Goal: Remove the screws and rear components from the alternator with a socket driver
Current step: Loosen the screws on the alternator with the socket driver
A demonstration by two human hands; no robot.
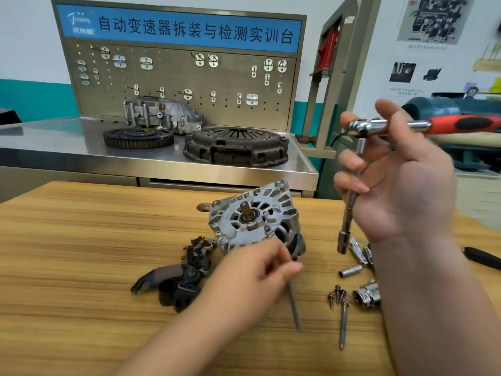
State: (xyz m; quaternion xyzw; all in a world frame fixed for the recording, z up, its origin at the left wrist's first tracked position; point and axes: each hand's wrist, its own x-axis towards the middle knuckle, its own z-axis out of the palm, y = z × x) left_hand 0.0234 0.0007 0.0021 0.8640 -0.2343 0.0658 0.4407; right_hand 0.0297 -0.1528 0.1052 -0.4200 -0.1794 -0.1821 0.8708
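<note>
1. Right hand (401,183): fingers (352,161) curled round the shaft of the socket driver (349,202), held upright. Its socket end hangs clear above the worktop (81,240).
2. Left hand (257,270): fingers pinch a long bolt (295,305) that slants down toward the worktop.
3. Alternator (254,218): just behind the left fingers, tilted, shaft uppermost.
4. Dark loose parts (187,270) lie left of the left fingers, and loose screws (337,294) lie between the hands.
5. Bare worktop runs well left of the left fingers to its far edge.

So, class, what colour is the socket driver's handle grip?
The grip is red with a black inset; head view.
</note>
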